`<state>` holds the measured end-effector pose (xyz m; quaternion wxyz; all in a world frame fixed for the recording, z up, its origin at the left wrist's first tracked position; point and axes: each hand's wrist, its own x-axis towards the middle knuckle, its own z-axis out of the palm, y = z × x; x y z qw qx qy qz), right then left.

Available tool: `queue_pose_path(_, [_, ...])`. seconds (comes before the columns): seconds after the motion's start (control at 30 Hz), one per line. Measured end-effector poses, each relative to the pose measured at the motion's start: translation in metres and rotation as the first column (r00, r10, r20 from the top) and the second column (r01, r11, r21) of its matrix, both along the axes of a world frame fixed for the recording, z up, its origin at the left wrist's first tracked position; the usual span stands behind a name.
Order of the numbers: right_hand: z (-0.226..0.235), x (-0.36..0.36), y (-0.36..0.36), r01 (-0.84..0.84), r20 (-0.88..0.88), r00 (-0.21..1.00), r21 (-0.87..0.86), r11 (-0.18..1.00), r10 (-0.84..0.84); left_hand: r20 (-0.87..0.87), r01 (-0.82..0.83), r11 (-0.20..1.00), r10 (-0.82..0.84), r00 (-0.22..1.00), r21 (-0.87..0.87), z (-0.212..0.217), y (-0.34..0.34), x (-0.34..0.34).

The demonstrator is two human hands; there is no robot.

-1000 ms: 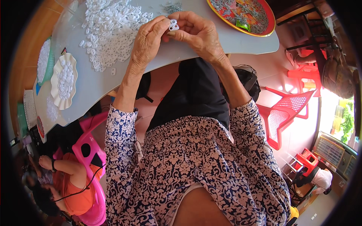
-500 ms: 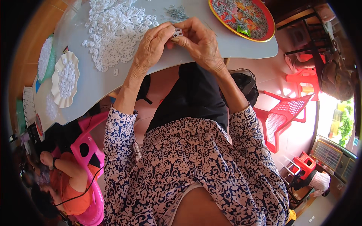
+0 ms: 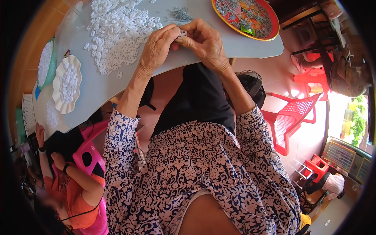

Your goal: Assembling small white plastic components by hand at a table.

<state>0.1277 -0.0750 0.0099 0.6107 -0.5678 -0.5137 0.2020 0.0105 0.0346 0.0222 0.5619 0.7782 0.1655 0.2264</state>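
Note:
Both my hands meet over the near edge of the grey table (image 3: pixel 235 49). My left hand (image 3: pixel 156 49) and my right hand (image 3: pixel 203 41) pinch one small white plastic piece (image 3: pixel 182 33) between their fingertips. Just left of my left hand lies a large heap of the same white pieces (image 3: pixel 117 33). A little pile of thin grey metal pins (image 3: pixel 180 14) sits right behind the fingers. Beyond my right hand stands a round red tray (image 3: pixel 270 33) filled with more grey pins.
A white scalloped dish (image 3: pixel 67 84) and a green basket (image 3: pixel 45 64) hold more white pieces at the table's left. Another person in orange (image 3: pixel 74 196) sits on a pink chair at lower left. Red plastic chairs (image 3: pixel 291 117) stand on the right.
My hands, still joined on the small white piece, have shifted slightly nearer the table edge; the fingers have turned the piece a little.

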Motion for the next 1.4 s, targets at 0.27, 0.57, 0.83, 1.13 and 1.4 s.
queue_pose_path(0.27, [0.005, -0.008, -0.001, 0.155, 0.24, 0.957, 0.059, 0.986, -0.165, 0.044, 0.017, 0.998, -0.019, 0.999, 0.055, -0.004, 0.002, 0.001])
queue_pose_path(0.57, [0.009, -0.009, -0.007, 0.163, 0.287, 0.941, 0.084, 0.983, -0.18, 0.043, 0.069, 0.989, -0.075, 0.996, 0.134, -0.004, -0.001, 0.0])
queue_pose_path(0.83, [0.001, -0.004, -0.005, 0.002, -0.112, 0.994, 0.046, 0.999, 0.003, 0.03, 0.085, 0.992, -0.082, 0.996, -0.093, -0.012, 0.002, 0.001])
queue_pose_path(1.13, [0.009, 0.001, -0.004, -0.003, -0.207, 0.978, 0.014, 1.0, 0.006, 0.175, 0.127, 0.966, -0.088, 0.981, -0.226, 0.0, -0.003, 0.002])
queue_pose_path(1.4, [0.027, 0.008, -0.001, 0.067, -0.21, 0.975, -0.058, 0.996, -0.078, 0.128, 0.022, 0.99, -0.004, 0.992, -0.142, -0.008, -0.007, -0.004])
